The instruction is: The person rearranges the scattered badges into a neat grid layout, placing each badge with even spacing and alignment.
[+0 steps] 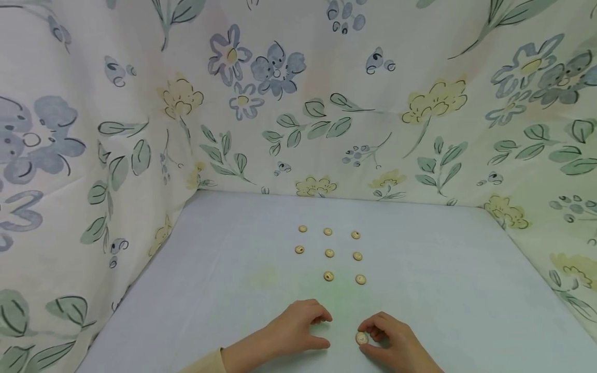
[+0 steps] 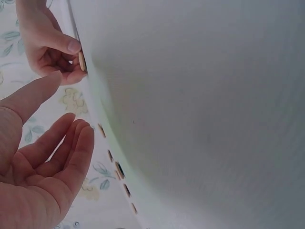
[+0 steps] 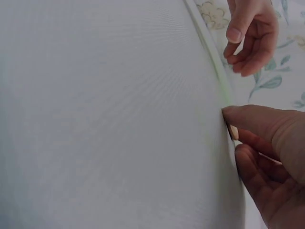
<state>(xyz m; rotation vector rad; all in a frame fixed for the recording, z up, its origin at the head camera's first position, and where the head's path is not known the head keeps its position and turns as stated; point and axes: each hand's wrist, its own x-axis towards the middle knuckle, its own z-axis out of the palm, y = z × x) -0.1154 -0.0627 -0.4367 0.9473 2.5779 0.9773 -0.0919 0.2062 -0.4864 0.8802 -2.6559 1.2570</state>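
Observation:
Near the front of the table, my right hand [image 1: 394, 339] pinches a small round wooden disc [image 1: 361, 338] between thumb and fingers. The disc is tan with faint markings on its face; in the left wrist view the same disc [image 2: 82, 62] appears edge-on at the fingertips. To its left, my left hand [image 1: 300, 327] hovers close over the table, thumb and fingers apart with nothing between them. The left wrist view shows these fingers [image 2: 81, 160] relaxed and slightly bent. Beyond both hands lie several similar discs [image 1: 329, 253] in loose rows.
A pale cloth-covered table [image 1: 224, 269] spreads under everything. Floral curtains [image 1: 298, 103] stand at its back and along both sides. The nearest loose discs, one [image 1: 328, 276] and another [image 1: 360, 280], lie just beyond the hands.

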